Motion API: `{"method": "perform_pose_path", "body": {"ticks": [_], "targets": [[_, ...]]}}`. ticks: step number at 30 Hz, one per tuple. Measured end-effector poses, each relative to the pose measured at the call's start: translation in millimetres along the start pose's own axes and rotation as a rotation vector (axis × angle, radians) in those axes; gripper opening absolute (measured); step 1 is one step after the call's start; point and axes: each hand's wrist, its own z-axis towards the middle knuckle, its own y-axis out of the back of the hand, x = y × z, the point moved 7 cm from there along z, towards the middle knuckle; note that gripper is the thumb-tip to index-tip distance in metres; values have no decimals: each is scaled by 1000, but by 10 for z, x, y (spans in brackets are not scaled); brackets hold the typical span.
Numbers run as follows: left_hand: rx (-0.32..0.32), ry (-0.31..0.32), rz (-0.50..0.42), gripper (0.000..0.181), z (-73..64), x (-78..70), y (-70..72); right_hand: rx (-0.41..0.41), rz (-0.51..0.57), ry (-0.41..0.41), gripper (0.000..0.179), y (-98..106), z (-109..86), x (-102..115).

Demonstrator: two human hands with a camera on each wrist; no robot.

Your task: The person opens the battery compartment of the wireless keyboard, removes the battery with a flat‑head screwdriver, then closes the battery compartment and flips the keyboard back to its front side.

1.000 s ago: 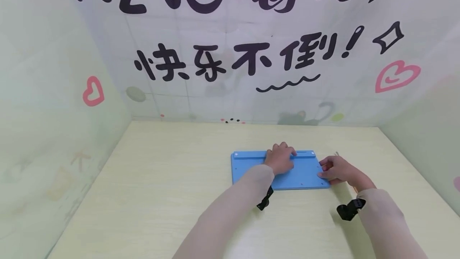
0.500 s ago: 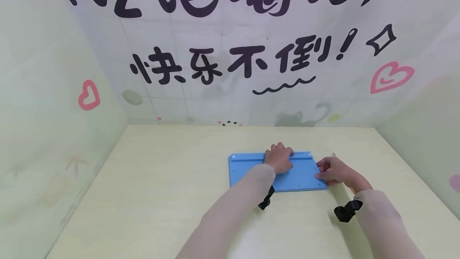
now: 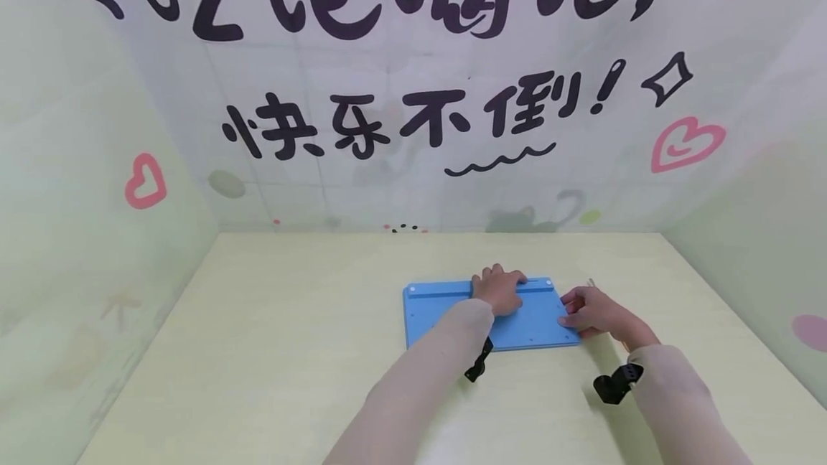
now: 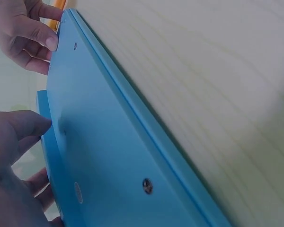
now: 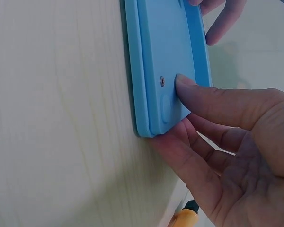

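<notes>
A flat blue keyboard (image 3: 536,321) lies underside up on the table, with small screws and a raised strip along its far edge. My left hand (image 3: 497,291) grips that strip near its middle, thumb on the near side and fingers over the far edge. At the right end, my right hand (image 3: 597,314) pinches the keyboard's edge. Its thumb presses the top face beside a screw (image 5: 162,81), while the other fingers lie against the side and partly out of sight. In the left wrist view both hands are on the same blue case (image 4: 99,113).
Beyond the right hand lies an orange-handled tool (image 5: 185,217) with a dark part, mostly hidden; a thin metal tip (image 3: 591,283) shows behind that hand. The pale wood table (image 3: 291,321) extends left and in front. Printed cloth walls (image 3: 362,199) enclose the back and sides.
The head view has shifted slightly, so the whole scene sits a little lower and further left. Both hands keep their places on the keyboard.
</notes>
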Motion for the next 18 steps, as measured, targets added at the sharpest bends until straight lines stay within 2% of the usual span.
{"method": "perform_pose_path", "body": {"ticks": [5,11,18], "targets": [[-47,16,-55,32,22,12,-12,-4,11,-3,45,-11,-4,4],[-120,4,-67,30,89,36,-78,-6,-7,-9,45,-1,16,-6],[-142,12,-58,30,119,5,-104,-15,7,-25,44,13,37,-33]]}}
